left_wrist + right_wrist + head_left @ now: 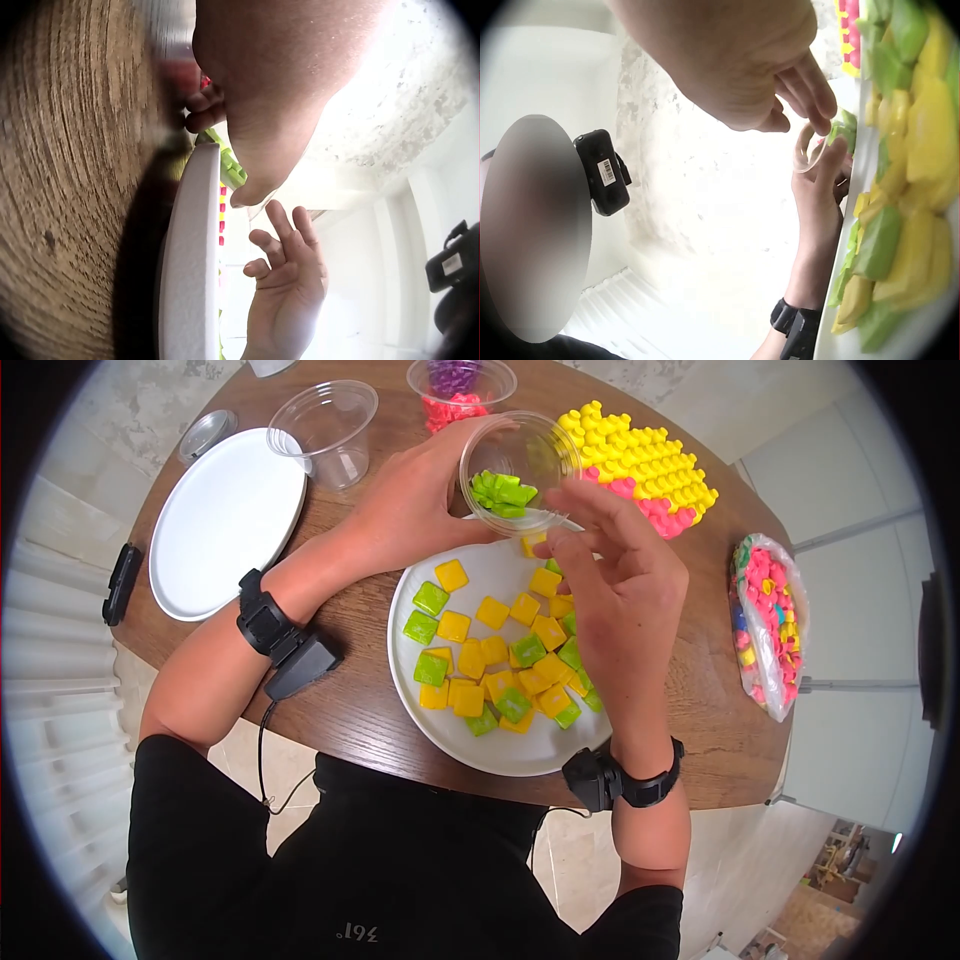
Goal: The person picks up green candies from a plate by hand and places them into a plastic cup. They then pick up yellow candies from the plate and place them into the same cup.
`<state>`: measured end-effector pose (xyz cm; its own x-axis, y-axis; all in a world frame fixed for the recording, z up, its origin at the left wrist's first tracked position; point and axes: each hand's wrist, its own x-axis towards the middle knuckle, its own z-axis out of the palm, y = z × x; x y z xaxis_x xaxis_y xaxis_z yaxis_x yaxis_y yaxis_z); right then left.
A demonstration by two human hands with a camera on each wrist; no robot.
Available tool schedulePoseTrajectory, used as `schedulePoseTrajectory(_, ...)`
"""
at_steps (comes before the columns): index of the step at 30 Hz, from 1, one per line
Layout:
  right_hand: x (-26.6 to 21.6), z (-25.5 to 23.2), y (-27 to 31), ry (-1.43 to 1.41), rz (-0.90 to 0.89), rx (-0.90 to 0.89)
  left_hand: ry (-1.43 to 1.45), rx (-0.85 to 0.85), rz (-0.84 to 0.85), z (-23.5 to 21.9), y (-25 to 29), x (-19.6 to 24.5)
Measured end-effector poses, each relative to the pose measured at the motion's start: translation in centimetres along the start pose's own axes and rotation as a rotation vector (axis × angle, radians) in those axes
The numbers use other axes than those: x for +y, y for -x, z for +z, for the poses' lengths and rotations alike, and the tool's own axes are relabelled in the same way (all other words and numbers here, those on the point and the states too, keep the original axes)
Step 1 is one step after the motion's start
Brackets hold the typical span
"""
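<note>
The left hand (425,490) grips a clear plastic cup (522,435) tilted over the far edge of a white plate (408,705); green pieces (503,494) lie inside it. At the cup's right rim is the right hand (630,595), its fingers partly bent; in the right wrist view this hand (742,75) shows nothing held. Yellow squares (492,612) and green squares (431,598) are spread over the plate. The left wrist view shows the left hand (262,112) around the cup with green pieces (234,171), and the right hand (289,292) apart from it, fingers spread.
An empty white plate (228,525) and a clear cup (345,465) stand at the left. Behind is a cup with purple and red pieces (455,410). Yellow and pink pieces (640,455) stand in rows at the back right, and a plastic bag of coloured pieces (770,625) lies far right.
</note>
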<state>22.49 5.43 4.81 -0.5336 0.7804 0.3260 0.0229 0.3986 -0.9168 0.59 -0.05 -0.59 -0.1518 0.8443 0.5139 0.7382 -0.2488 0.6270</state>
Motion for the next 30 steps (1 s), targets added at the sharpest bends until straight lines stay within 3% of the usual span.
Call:
schedulePoseTrajectory(2, -0.2, -0.7, -0.1, 0.140, -0.020, -0.050, -0.013, 0.013, 0.013, 0.0, 0.1, 0.1)
schedulePoseTrajectory(4, -0.3, -1.3, -0.3, 0.220, -0.031, -0.059, -0.015, -0.041, -0.083, -0.3, 0.1, 0.7)
schedulePoseTrajectory(11, 0.5, -3.1, -0.9, 0.680, -0.011, -0.096, -0.021, -0.034, -0.052, -0.1, 0.0, 0.4)
schedulePoseTrajectory(14, 0.9, -3.0, -1.0, 0.742, 0.007, -0.148, 0.091, -0.001, -0.027, -0.2, -0.1, 0.2)
schedulePoseTrajectory(17, 1.5, -2.9, -0.5, 0.839, -0.021, -0.186, 0.158, 0.142, -0.013, -0.2, -0.3, -0.5)
schedulePoseTrajectory(22, 1.3, -2.8, -0.2, 0.901, -0.055, -0.231, 0.221, -0.020, -0.132, -0.2, -0.1, 0.5)
schedulePoseTrajectory(30, 1.1, -2.6, -0.5, 0.868, 0.009, -0.254, 0.079, -0.037, -0.113, -0.2, -0.2, 0.4)
